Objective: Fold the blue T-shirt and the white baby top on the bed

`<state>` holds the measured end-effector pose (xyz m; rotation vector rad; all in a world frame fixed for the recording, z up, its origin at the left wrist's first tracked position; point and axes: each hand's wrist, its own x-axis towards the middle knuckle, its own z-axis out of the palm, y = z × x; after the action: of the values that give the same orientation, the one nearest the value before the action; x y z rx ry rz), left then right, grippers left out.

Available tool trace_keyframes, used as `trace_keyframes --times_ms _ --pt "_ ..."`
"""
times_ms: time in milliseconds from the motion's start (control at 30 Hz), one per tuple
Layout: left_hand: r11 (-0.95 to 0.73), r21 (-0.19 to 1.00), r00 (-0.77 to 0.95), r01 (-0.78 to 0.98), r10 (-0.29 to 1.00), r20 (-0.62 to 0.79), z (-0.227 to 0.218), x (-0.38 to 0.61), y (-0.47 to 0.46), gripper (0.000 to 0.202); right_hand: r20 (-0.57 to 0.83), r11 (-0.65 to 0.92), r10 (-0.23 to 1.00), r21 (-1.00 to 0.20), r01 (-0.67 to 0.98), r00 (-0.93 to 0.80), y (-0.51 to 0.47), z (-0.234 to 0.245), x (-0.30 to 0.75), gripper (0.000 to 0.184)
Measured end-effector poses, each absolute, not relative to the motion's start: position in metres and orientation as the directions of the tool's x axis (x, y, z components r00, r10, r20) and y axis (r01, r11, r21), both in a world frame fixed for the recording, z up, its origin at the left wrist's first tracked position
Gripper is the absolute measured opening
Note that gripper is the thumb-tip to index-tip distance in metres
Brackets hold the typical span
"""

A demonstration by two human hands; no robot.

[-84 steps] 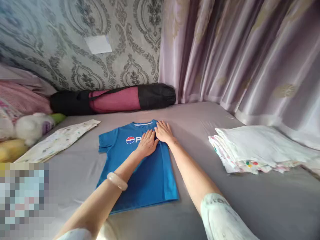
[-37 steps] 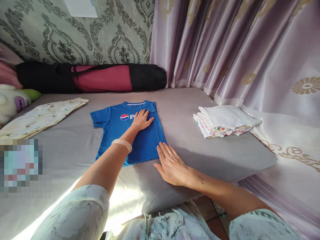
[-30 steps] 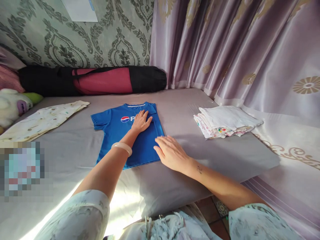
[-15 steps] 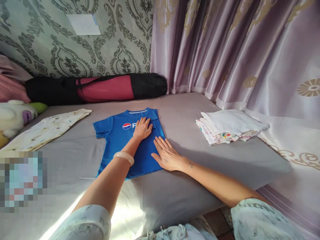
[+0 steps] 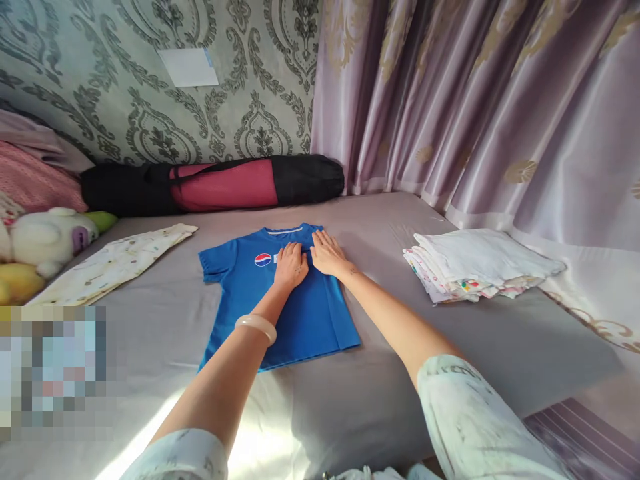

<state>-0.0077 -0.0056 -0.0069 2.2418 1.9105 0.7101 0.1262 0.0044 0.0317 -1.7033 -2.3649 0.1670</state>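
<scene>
A blue T-shirt (image 5: 305, 320) with a round red, white and blue logo lies flat on the grey bed (image 5: 400, 347), its right side folded in over the middle. My left hand (image 5: 291, 265) rests flat and open on the shirt's chest, just right of the logo. Beside it, my right hand (image 5: 326, 253) lies flat with fingers stretched out on the folded part near the collar. The two hands almost touch. A pale bangle (image 5: 256, 326) sits on my left wrist.
A stack of folded white printed cloths (image 5: 475, 267) lies to the right. A pale printed garment (image 5: 113, 267) is spread at the left, by soft toys (image 5: 45, 240). A rolled mat in a black bag (image 5: 215, 187) lines the wall. Curtains (image 5: 475, 113) hang at the right.
My right hand has slid from the shirt's lower right hem up along the folded side to the collar. My left hand has stayed on the chest. The view has shifted a little.
</scene>
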Motion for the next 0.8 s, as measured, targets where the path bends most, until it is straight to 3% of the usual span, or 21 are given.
trace_keyframes --times_ms 467,800 --pt "-0.177 0.348 0.091 0.921 0.964 0.249 -0.008 -0.006 -0.005 0.044 0.016 0.296 0.954 -0.182 0.938 -0.298 0.026 0.014 0.117 0.059" --pt "-0.158 0.352 0.08 0.922 0.971 0.227 -0.005 -0.004 -0.006 0.047 0.135 0.375 0.924 -0.14 0.917 -0.357 0.066 0.028 0.111 0.044"
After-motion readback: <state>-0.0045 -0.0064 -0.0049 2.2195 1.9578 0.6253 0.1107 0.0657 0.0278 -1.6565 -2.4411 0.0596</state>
